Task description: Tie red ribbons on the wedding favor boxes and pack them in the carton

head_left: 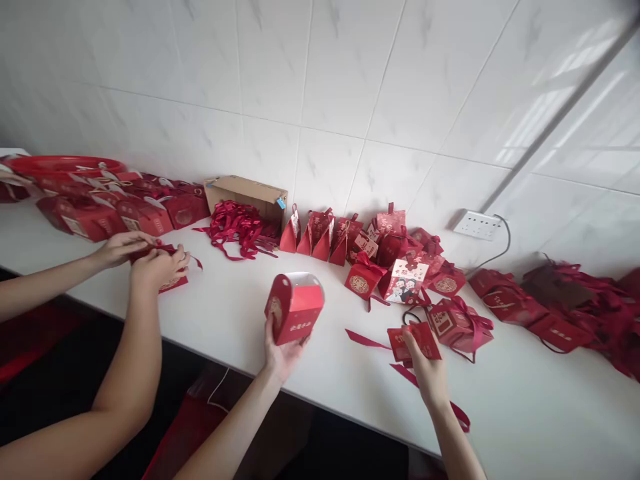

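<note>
My left hand (281,355) grips a red gift box (295,308) with an open rounded top, holding it upright just above the white table (235,313). My right hand (430,375) is closed on a small flat red card (416,341) near the table's front edge. A dark red ribbon (367,341) lies on the table beside that card and trails under my right wrist. Finished red boxes tied with ribbon (457,325) sit just behind my right hand.
Another person's two hands (145,259) work on a red box at the left. A pile of loose ribbons (235,230) lies before a cardboard box (247,193). Several red boxes (120,207) line the wall. A wall socket (475,223) is at the right.
</note>
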A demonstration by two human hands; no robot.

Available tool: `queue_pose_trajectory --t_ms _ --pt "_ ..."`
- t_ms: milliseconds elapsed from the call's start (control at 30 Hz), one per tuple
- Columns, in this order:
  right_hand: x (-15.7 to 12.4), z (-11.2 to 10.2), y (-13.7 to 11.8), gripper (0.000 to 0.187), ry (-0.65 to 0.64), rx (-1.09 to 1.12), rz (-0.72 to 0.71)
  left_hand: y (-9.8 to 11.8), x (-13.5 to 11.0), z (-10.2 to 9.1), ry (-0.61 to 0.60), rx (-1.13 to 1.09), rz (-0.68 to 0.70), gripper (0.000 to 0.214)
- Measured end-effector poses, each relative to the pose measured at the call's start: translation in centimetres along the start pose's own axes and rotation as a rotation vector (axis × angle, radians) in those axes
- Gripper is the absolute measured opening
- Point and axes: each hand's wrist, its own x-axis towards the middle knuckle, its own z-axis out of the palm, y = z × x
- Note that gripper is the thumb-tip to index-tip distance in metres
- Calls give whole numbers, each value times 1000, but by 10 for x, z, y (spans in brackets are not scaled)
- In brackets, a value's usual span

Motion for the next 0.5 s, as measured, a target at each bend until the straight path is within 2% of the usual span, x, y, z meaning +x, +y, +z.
queue_pose_trajectory --t_ms 100,167,267,333,400,433,500 --pt "11 25 -4 42 -24 -71 -253 -6 -3 -2 -30 26 13 36" --pt "23 41 -1 41 14 -147 -439 -10 -4 -2 -70 44 23 36" --pt "38 55 9 44 16 -252 -599 -14 -5 -2 -113 51 39 39" --pt "36 56 15 50 -80 -331 -633 -15 -6 -4 -120 56 31 40" --pt "23 49 19 57 -173 -435 -660 -16 -6 -7 -143 88 21 38" --pt "13 44 19 55 -172 -441 -677 -16 -7 -8 -164 119 22 36" --pt "-9 32 15 35 -169 -402 -670 -18 -9 -11 -211 216 38 35"
